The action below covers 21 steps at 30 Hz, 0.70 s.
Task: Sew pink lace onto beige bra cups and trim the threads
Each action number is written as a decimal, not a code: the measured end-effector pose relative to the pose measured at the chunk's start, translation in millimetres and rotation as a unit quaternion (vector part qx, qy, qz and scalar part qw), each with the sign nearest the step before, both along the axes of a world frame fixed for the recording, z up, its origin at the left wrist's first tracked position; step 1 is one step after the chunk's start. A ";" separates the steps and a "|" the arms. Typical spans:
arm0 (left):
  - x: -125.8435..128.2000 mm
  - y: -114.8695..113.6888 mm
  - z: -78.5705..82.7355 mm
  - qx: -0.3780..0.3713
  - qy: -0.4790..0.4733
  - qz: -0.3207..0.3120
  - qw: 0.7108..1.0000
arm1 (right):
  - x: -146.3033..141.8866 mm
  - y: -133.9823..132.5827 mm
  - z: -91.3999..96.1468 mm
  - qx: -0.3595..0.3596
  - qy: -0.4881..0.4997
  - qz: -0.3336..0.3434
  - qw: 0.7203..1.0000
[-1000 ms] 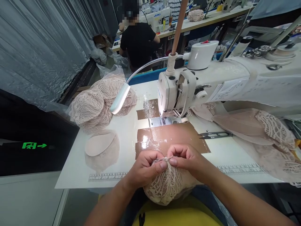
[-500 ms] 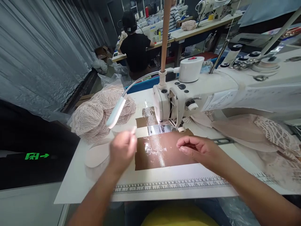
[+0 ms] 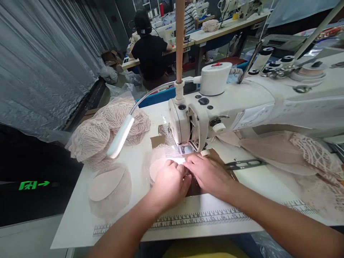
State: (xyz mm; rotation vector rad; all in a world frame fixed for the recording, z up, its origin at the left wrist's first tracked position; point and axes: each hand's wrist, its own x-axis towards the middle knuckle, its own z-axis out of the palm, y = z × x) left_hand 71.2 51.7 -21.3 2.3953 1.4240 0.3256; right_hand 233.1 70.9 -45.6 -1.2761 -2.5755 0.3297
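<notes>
A sheer pale-pink fabric piece lies at the needle area of a white sewing machine. My left hand is closed on its near edge, fingers curled and thumb pressed in. My right hand meets it from the right, fingertips pinched together on the fabric's edge just in front of the presser foot. The fingers partly hide what they grip. Beneath both hands is brown shiny tape on the table. Left of my hands lies another sheer piece with an oval panel.
A heap of lace pieces is at the back left, under a bendable lamp. Thread snips lie right of my hands, beside more lace fabric. A printed ruler runs along the front edge. A co-worker sits further back.
My left hand has moved right to the needle area, with a sheer fabric piece now under it. My right hand has moved slightly left and closed in beside it. The view has shifted a little.
</notes>
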 end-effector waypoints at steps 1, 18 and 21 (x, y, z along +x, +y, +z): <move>-5.2 2.4 3.9 -0.030 -0.034 -0.011 0.999 | -0.6 -1.3 -2.6 0.023 -0.020 0.003 1.000; -22.1 45.5 -27.7 0.117 0.028 -0.110 0.987 | -7.2 8.9 -5.6 0.104 -0.076 -0.069 0.989; -24.2 45.9 -31.3 0.115 0.016 -0.112 0.987 | -6.8 8.9 -7.2 0.106 -0.074 -0.065 0.989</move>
